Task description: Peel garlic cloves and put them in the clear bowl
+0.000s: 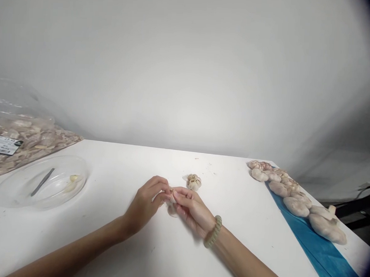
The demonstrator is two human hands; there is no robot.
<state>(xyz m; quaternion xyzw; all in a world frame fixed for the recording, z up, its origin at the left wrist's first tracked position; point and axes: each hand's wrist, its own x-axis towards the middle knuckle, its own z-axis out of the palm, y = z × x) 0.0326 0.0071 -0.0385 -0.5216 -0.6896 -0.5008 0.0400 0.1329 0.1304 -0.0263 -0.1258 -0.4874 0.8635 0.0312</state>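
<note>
At the middle of the white table, my left hand (149, 198) and my right hand (193, 209) meet, fingertips pinched together on a small garlic clove (172, 197). Most of the clove is hidden by the fingers. A pale, thin piece, seemingly garlic skin (171, 211), shows just under the fingertips. Right behind my right hand lies a partly broken garlic bulb (194, 182) with its cloves showing. A beaded bracelet (213, 231) circles my right wrist.
To the left, a clear oval dish (2, 193) holds a grey knife (42, 182) and a peeled clove (73, 177). Behind it lies a clear bag of garlic (33, 136) with a label. Several garlic bulbs (296, 206) line a blue cloth (318, 249) at right. Skin flecks dot the table (118, 168).
</note>
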